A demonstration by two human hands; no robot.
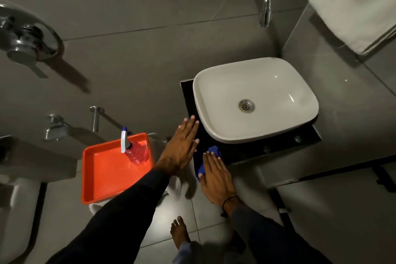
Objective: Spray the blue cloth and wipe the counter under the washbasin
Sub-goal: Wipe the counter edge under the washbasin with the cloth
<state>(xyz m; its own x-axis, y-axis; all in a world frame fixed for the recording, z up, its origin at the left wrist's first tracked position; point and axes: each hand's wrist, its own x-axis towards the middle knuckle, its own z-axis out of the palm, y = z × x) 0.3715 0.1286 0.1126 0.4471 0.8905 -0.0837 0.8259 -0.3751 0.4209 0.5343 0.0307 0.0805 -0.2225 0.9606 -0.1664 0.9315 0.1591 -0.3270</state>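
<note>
While the right hand (216, 180) lies flat with fingers stretched out, pressing the blue cloth (205, 162) onto the black counter (246, 152) just in front of the white washbasin (255, 98), it grasps nothing. The left hand (182, 143) is also spread flat and empty, resting on the counter's edge beside the washbasin's left front corner. Left of the washbasin, a spray bottle (134, 150) of pink liquid stands in an orange tray (107, 173).

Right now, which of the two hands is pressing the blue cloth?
The right hand, flat on the blue cloth at the counter's front edge. The left hand lies bare, fingers spread, beside the washbasin.
</note>
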